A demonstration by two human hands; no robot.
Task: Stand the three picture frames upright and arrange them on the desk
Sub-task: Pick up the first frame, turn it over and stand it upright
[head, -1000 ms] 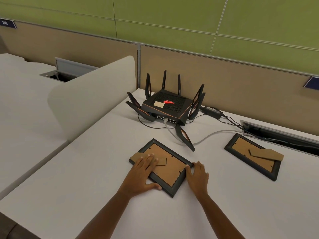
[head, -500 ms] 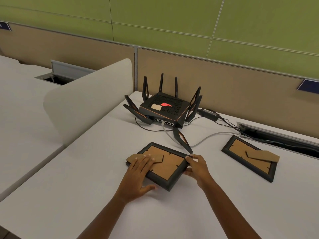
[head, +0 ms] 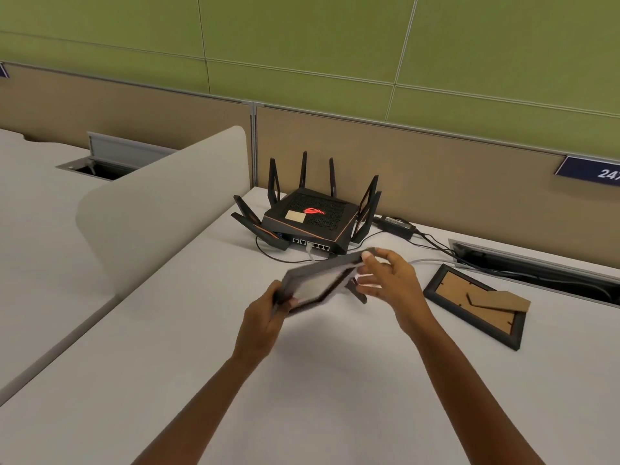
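Black-edged picture frame, blurred, tilted, held clear of the white desk, just in front of the router. Left hand clamped on its near-left corner; right hand pinching its far-right corner, remaining fingers spread. Second frame, face down, brown backing and stand showing, flat on the desk right of the router. Power adapter right of the router, by the partition.

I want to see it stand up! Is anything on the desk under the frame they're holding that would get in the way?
Nothing visible does. Both hands hold the lifted frame over bare desk. The router sits behind it, and the other frame lies flat off to the right.
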